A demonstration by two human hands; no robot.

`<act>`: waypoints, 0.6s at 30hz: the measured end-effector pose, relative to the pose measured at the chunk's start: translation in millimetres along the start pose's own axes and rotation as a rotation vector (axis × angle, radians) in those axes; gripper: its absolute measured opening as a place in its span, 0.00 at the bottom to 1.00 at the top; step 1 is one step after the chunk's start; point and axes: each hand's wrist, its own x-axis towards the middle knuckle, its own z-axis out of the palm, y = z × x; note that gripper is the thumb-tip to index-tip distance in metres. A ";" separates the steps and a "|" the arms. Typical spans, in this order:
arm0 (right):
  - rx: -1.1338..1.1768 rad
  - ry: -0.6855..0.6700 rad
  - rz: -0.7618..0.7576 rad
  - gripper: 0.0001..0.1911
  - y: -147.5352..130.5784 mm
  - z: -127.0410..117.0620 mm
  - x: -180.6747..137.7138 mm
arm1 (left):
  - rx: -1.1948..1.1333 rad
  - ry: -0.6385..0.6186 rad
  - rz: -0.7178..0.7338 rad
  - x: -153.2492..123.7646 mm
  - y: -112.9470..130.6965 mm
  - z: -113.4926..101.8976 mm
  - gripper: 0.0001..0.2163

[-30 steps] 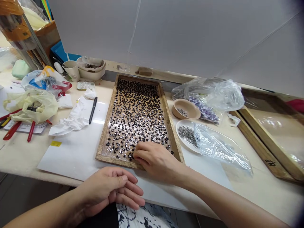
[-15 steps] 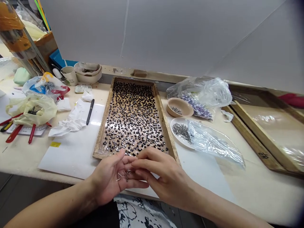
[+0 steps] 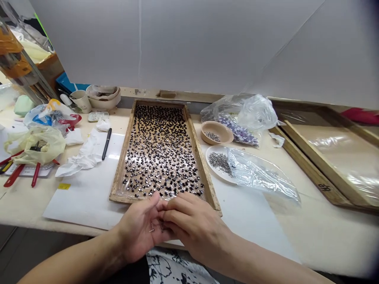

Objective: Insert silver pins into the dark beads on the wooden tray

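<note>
Small metal pins (image 3: 152,228) lie at mixed angles in the cupped, unclenched left hand (image 3: 139,230), just left of the right hand (image 3: 194,225); right fingertips hidden, grip indeterminable

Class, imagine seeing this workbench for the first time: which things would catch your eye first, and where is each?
A wooden tray strewn with small black pieces dominates the middle of the table. By its near edge, the right hand meets the cupped left hand, where thin metal pins show. Right of the tray, a white plate holds many metal bits, partly under clear plastic.
</note>
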 end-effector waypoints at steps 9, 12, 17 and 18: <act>0.082 -0.071 0.221 0.07 7.3 -16.4 5.0 | 0.291 0.045 0.063 1.3 5.7 -2.6 0.09; 0.067 -0.054 0.220 0.07 8.8 -18.2 4.1 | 0.360 0.070 0.050 0.9 8.6 -1.2 0.10; -0.051 0.012 0.158 0.09 10.4 -17.1 -1.9 | 0.440 0.118 0.047 -0.2 8.1 -0.3 0.12; -0.066 0.007 0.140 0.10 11.0 -16.3 -3.4 | 0.455 0.126 0.054 0.0 7.6 -0.8 0.12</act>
